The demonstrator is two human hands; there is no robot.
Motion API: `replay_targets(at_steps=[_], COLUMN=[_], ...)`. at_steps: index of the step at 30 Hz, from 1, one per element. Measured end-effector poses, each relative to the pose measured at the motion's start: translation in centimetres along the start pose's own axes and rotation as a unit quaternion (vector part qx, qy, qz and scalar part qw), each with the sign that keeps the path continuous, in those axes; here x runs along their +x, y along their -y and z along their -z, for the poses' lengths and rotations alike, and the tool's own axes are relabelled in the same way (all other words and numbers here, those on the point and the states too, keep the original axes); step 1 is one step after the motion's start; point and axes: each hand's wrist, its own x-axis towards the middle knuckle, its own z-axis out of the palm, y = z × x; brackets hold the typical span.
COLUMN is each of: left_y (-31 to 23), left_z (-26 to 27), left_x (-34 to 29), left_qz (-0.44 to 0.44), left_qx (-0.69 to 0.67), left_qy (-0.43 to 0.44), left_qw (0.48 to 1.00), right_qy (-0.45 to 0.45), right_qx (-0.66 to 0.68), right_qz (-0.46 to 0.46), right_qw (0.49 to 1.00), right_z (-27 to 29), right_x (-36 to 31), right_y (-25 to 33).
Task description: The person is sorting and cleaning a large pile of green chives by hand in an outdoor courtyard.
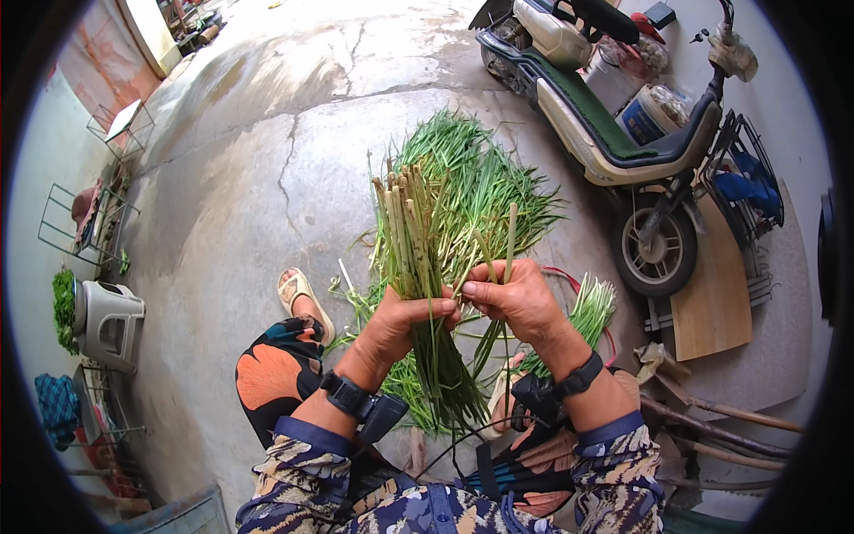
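My left hand (398, 327) is closed round a thick bunch of garlic chives (414, 236), held upright with pale, brownish stem ends up and green leaves hanging down. Close beside it, my right hand (518, 301) pinches a few separate chive stalks (511, 233) between thumb and fingers. Its thumb almost meets the left fingertips. Beyond both hands, a large loose heap of chives (480, 169) lies on the concrete floor. More loose greens (405, 383) show below the bunch. Right of my right wrist is a smaller bundle of chives (593, 307) with white stem ends, by a red cord.
A scooter (587, 116) with buckets behind it stands at the right. Wooden boards (709, 285) and long poles (712, 427) are at the lower right. Along the left wall are a grey plastic stool (114, 325) and metal racks (67, 218). My sandalled foot (305, 303) is left of the greens.
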Motion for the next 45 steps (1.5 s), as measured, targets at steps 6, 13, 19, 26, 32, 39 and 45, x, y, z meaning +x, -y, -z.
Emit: replay_targets(at_steps=[6, 13, 19, 26, 32, 39, 45], left_y=[0.1, 0.6, 0.2, 1.0, 1.7, 1.4, 0.6], left_z=[0.1, 1.5, 1.1, 0.3, 1.3, 2.9, 3.7], left_x=[-0.1, -0.4, -0.2, 0.3, 0.0, -0.5, -1.1], left_qz=[0.009, 0.014, 0.022, 0.022, 0.052, 0.057, 0.041], left_qx=[-0.011, 0.032, 0.037, 0.052, 0.064, 0.076, 0.120], left_qy=[0.007, 0.021, 0.027, 0.023, 0.033, -0.001, -0.015], left_qw=[1.000, 0.999, 0.999, 0.998, 0.996, 0.996, 0.992], right_qy=[-0.122, -0.320, -0.224, -0.034, -0.127, -0.229, -0.252], right_qx=[-0.007, 0.062, -0.170, -0.078, 0.016, 0.074, 0.092], right_qz=[0.041, 0.123, 0.023, -0.019, 0.118, 0.227, 0.253], right_qw=[0.992, 0.937, 0.959, 0.996, 0.985, 0.944, 0.930], right_z=[0.8, 6.6, 6.0, -0.4, 4.2, 9.7, 12.0], right_x=[0.0, 0.8, -0.1, -0.8, 0.1, -1.9, -3.1], right_y=[1.0, 2.2, 1.9, 1.2, 4.7, 6.2, 5.8])
